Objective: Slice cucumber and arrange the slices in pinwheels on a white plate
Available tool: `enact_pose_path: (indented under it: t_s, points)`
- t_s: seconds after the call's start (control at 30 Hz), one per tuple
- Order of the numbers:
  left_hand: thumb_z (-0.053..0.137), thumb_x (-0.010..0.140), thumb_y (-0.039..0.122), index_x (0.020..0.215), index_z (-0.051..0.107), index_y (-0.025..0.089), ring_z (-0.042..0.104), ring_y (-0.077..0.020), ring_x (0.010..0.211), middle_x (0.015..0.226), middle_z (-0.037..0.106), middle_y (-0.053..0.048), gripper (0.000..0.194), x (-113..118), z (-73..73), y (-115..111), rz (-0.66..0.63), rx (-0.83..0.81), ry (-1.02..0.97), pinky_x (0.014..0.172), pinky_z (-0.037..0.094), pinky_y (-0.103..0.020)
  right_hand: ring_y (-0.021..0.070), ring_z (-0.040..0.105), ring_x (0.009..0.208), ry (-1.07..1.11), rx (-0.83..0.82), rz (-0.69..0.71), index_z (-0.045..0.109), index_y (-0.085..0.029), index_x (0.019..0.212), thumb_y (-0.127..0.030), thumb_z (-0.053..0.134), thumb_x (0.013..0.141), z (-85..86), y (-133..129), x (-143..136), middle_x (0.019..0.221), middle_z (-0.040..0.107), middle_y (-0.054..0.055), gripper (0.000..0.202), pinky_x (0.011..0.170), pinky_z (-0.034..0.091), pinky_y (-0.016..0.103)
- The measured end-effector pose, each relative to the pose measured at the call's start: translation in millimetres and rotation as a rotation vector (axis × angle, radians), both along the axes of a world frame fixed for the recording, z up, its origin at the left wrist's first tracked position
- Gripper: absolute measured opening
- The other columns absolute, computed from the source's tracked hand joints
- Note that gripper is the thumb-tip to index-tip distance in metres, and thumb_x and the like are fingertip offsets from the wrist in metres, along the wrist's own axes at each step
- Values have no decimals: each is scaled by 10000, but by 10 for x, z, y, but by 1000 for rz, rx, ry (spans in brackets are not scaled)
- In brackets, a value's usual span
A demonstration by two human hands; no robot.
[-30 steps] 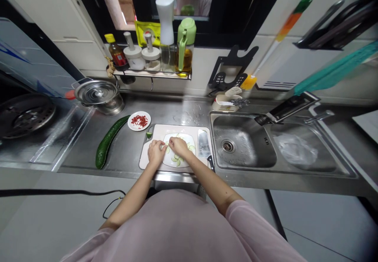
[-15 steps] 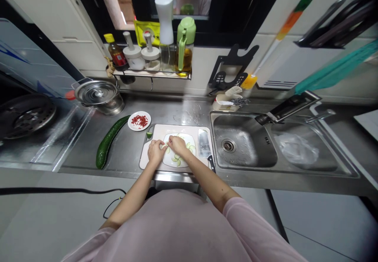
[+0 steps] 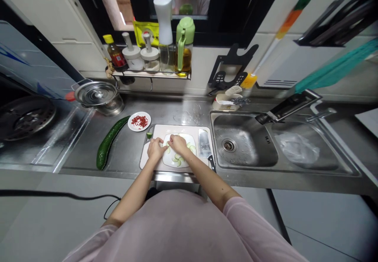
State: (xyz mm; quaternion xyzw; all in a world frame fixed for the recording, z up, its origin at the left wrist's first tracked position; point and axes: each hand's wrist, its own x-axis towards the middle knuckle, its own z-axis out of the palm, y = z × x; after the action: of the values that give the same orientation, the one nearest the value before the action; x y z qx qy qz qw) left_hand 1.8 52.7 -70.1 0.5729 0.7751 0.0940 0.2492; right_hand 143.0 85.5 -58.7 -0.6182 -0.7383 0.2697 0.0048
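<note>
Two hands seemingly arranging green-edged slices (image 3: 177, 161) on a white plate (image 3: 168, 160)
The left hand (image 3: 155, 149) is curving at the plate's left edge and the right hand (image 3: 177, 144) is bunching its fingers just beside it; whether either is gripping a slice I cannot tell, slices are lying in small curved groups on the plate, and the next move is probably calling for light fingertip placing

The stainless-steel tabletop (image 3: 126, 151) carries a lidded pot (image 3: 110, 106), a cucumber (image 3: 110, 143), a round plate (image 3: 130, 123) and a cutting board (image 3: 161, 129).
</note>
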Motion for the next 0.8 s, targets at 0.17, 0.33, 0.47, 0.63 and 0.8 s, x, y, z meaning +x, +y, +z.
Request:
enact_pose_path:
  t_s: [0.17,0.33,0.47,0.63,0.8]
  points:
    - [702,728,443,970,606,275,594,-209,992,1096,548,-40,309,0,16,14,-8,-12,9,777,436,-290,189,615,910,-23,-12,-20,620,-206,1014,-341,525,904,11,16,-17,995,687,61,199,690,360,253]
    - [704,722,437,965,593,278,601,-205,967,1093,538,-38,311,7,45,39,-16,-25,22,768,440,-293,184,610,897,-18,-17,-23,620,-205,1026,-328,512,909,26,10,4,998,685,64,201,682,357,252]
    - [703,717,440,955,586,281,608,-209,956,1100,532,-38,309,13,62,42,-15,-36,20,769,442,-302,178,605,881,-17,-10,-35,620,-201,1005,-313,494,917,34,-30,45,995,685,63,191,661,343,248]
    - [697,717,447,967,583,281,610,-212,957,1111,531,-44,321,19,68,36,-12,-40,23,765,442,-306,179,598,898,-23,-17,-26,631,-196,1009,-303,500,909,33,-98,73,1007,681,70,197,661,344,244]
    - [700,716,441,977,585,282,607,-210,965,1107,535,-45,326,17,53,40,-12,-38,22,772,442,-300,188,593,936,-48,-39,-26,635,-192,1042,-306,503,909,36,-119,68,1032,675,80,219,684,358,248]
